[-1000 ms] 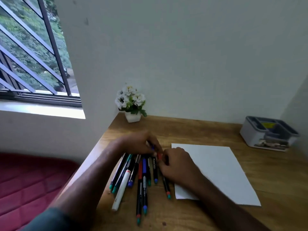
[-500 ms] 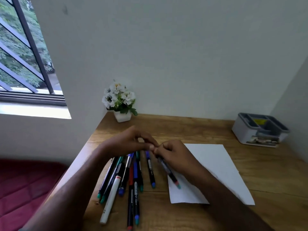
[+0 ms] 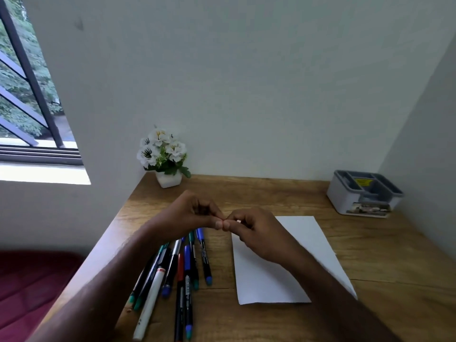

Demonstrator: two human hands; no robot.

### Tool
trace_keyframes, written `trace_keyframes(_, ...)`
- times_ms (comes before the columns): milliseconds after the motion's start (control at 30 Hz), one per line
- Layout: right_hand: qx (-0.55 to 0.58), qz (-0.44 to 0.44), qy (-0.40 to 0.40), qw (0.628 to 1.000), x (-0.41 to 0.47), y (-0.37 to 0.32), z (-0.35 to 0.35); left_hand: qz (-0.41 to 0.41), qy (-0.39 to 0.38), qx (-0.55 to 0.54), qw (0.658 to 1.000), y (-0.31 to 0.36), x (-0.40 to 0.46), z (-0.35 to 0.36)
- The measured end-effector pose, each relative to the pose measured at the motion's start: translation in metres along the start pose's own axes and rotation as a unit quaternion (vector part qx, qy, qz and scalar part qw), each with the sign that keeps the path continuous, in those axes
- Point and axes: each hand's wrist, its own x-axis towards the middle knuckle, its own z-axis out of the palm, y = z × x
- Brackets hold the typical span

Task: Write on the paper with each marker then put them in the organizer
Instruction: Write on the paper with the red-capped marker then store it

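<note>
Several markers (image 3: 183,270) lie side by side on the wooden desk (image 3: 259,193), left of a blank white paper (image 3: 311,245). The grey organizer (image 3: 350,197) stands at the far right corner, well away from both hands. My left hand (image 3: 187,213) and my right hand (image 3: 259,233) are raised just above the desk, between the markers and the paper. Their thumbs and fingertips pinch together at one spot. The marker they hold is almost entirely hidden inside the fingers.
A small white pot of white flowers (image 3: 164,156) stands at the desk's back left corner. Walls close the desk at the back and right. The desk's left edge drops to a red cushion (image 3: 29,280) below a barred window (image 3: 27,77).
My right hand lifted one marker out of the row and brought it up toward the paper. My left hand rose to meet it, and both now pinch it at the fingertips.
</note>
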Motion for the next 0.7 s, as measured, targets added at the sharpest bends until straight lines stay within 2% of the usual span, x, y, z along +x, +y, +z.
trace_keyframes(100, 0.009, -0.003, -0.027, 1.000, -0.003, 0.005, -0.004, -0.013, -0.012, 0.001, 1.000, 0.003, 0.000, 0.001)
trace_keyframes(200, 0.074, 0.041, -0.095, 0.992, -0.011, 0.009, -0.022, -0.036, 0.002, 0.065, 0.997, -0.004, 0.000, -0.001)
trace_keyframes(233, 0.118, 0.054, -0.093, 0.987, -0.013, 0.012, -0.029, -0.043, 0.014, 0.099, 0.994, -0.007, 0.000, -0.003)
trace_keyframes(300, 0.212, 0.038, -0.039, 0.976, -0.016, 0.018, -0.039, -0.060, 0.038, 0.146, 0.987, -0.014, 0.001, -0.003)
trace_keyframes(367, 0.329, 0.019, -0.003, 0.944, -0.014, 0.025, -0.041, -0.078, 0.063, 0.156, 0.983, -0.019, 0.002, 0.000)
trace_keyframes(433, 0.464, 0.022, -0.016, 0.886, -0.011, 0.027, -0.042, -0.082, 0.074, 0.170, 0.979, -0.021, 0.003, 0.004)
trace_keyframes(467, 0.510, 0.015, -0.023, 0.860, -0.010, 0.028, -0.041, -0.081, 0.075, 0.177, 0.978, -0.021, 0.002, 0.005)
trace_keyframes(500, 0.521, -0.001, -0.022, 0.853, -0.009, 0.030, -0.040, -0.081, 0.076, 0.182, 0.977, -0.023, 0.002, 0.005)
trace_keyframes(533, 0.504, -0.017, -0.002, 0.864, -0.009, 0.031, -0.038, -0.082, 0.075, 0.190, 0.976, -0.024, 0.002, 0.004)
trace_keyframes(567, 0.445, -0.031, 0.036, 0.894, -0.008, 0.033, -0.033, -0.083, 0.073, 0.206, 0.972, -0.025, 0.002, 0.004)
trace_keyframes(633, 0.250, -0.057, 0.127, 0.958, -0.009, 0.036, -0.021, -0.084, 0.066, 0.248, 0.963, -0.026, 0.003, 0.005)
trace_keyframes(700, 0.081, -0.102, 0.145, 0.981, -0.015, 0.036, -0.005, -0.083, 0.060, 0.292, 0.951, -0.026, 0.004, 0.010)
